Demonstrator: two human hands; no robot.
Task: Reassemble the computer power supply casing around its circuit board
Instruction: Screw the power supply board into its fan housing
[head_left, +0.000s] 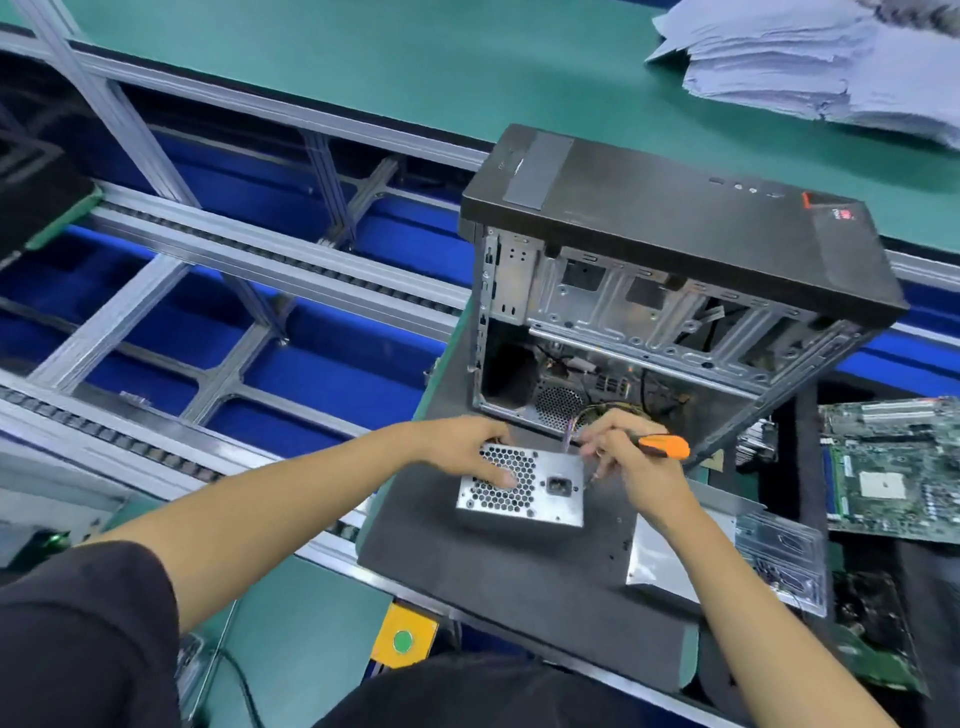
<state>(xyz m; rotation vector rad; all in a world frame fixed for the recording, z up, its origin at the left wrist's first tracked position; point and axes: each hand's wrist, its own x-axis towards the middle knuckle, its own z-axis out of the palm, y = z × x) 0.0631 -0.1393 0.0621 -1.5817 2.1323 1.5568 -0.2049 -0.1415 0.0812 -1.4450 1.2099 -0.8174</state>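
Note:
The silver power supply (519, 491) stands on a dark mat (509, 582), its honeycomb vent and black power socket facing me. My left hand (467, 441) grips its top left edge, thumb lying on the vent. My right hand (631, 457) holds an orange-handled screwdriver (662, 446) above the unit's top right corner; its blade is hidden behind my fingers. Thin wires run from the unit's top toward the open computer case (670, 291) behind it.
A loose silver metal panel (670, 561) lies on the mat to the right. A green motherboard (893, 467) and a clear plastic part (784, 561) sit at far right. Conveyor rails (208, 291) run along the left. Stacked grey sheets (810, 62) lie at the top right.

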